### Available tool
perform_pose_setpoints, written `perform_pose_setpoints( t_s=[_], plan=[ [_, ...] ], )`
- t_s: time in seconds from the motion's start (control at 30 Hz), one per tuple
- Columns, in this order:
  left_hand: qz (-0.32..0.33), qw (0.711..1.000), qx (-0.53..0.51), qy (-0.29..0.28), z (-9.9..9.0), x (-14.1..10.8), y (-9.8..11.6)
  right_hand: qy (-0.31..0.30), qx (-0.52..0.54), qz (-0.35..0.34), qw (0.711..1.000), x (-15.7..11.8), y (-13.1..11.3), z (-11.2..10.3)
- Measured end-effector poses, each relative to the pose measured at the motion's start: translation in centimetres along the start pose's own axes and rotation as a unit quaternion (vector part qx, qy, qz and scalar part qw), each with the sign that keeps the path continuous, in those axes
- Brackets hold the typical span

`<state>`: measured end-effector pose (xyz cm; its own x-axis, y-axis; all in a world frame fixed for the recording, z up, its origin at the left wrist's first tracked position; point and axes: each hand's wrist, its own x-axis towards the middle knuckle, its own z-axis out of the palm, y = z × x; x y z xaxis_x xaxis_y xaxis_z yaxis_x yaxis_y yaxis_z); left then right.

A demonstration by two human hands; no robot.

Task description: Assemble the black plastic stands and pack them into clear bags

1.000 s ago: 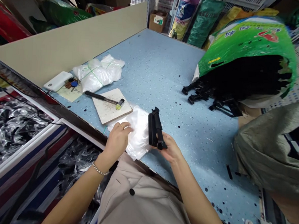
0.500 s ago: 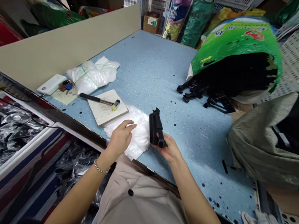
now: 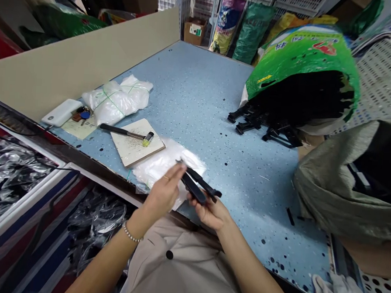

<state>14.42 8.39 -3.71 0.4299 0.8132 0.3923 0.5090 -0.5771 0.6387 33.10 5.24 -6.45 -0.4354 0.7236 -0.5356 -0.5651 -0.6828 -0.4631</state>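
Observation:
My right hand [image 3: 210, 213] grips a black plastic part [image 3: 196, 184], a long forked piece now lying nearly flat with its arms pointing left and right. My left hand [image 3: 163, 194] is next to it, with extended fingertips at the part's far end. Under both hands lies a sheet of clear plastic film [image 3: 161, 167], partly on the table's edge. Just left of the film is a pale square board [image 3: 136, 143], and a black-handled mallet with a yellow tip [image 3: 126, 133] rests on it.
A taped bundle of white plastic [image 3: 114, 102], a white power bank [image 3: 62, 112] and keys [image 3: 81, 114] lie on the blue speckled table [image 3: 198, 85]. A green sack [image 3: 301, 56] spills black parts [image 3: 262, 126]. An olive sack [image 3: 344, 185] stands at right, with a beige partition [image 3: 72, 61] behind.
The black part has turned from upright to nearly flat in my right hand. My left hand has moved from the film up to the part's far end. The view has shifted slightly.

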Motion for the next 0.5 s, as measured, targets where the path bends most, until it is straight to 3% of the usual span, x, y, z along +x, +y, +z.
perform_pose_setpoints(
  t_s=[0.1,0.17,0.23,0.3,0.4,0.43,0.5],
  plan=[
    [0.059,0.995,-0.046,-0.072,0.4,-1.2,2.4,0.098,-0.132,-0.154,0.974,1.7,-0.5,1.3],
    [0.037,0.991,-0.059,-0.111,-0.2,-1.7,3.6,0.146,-0.232,-0.229,0.934,1.6,-0.7,2.6],
    [0.003,0.99,-0.045,-0.135,-2.0,-2.1,4.4,0.134,-0.332,-0.25,0.899,0.5,-0.6,3.9],
    [-0.028,0.988,-0.015,-0.148,-5.1,-2.8,5.1,0.039,-0.405,-0.219,0.887,-1.0,-0.1,5.0],
    [-0.097,0.98,0.021,-0.172,-10.4,-5.2,4.8,-0.147,-0.354,-0.077,0.92,-2.8,1.1,5.7],
    [-0.118,0.973,0.022,-0.197,-11.8,-6.4,4.0,-0.168,-0.326,-0.043,0.929,-3.1,1.5,5.6],
    [-0.174,0.954,0.033,-0.243,-13.3,-9.0,1.2,-0.146,-0.292,-0.03,0.945,-2.9,1.8,4.9]
  ],
)
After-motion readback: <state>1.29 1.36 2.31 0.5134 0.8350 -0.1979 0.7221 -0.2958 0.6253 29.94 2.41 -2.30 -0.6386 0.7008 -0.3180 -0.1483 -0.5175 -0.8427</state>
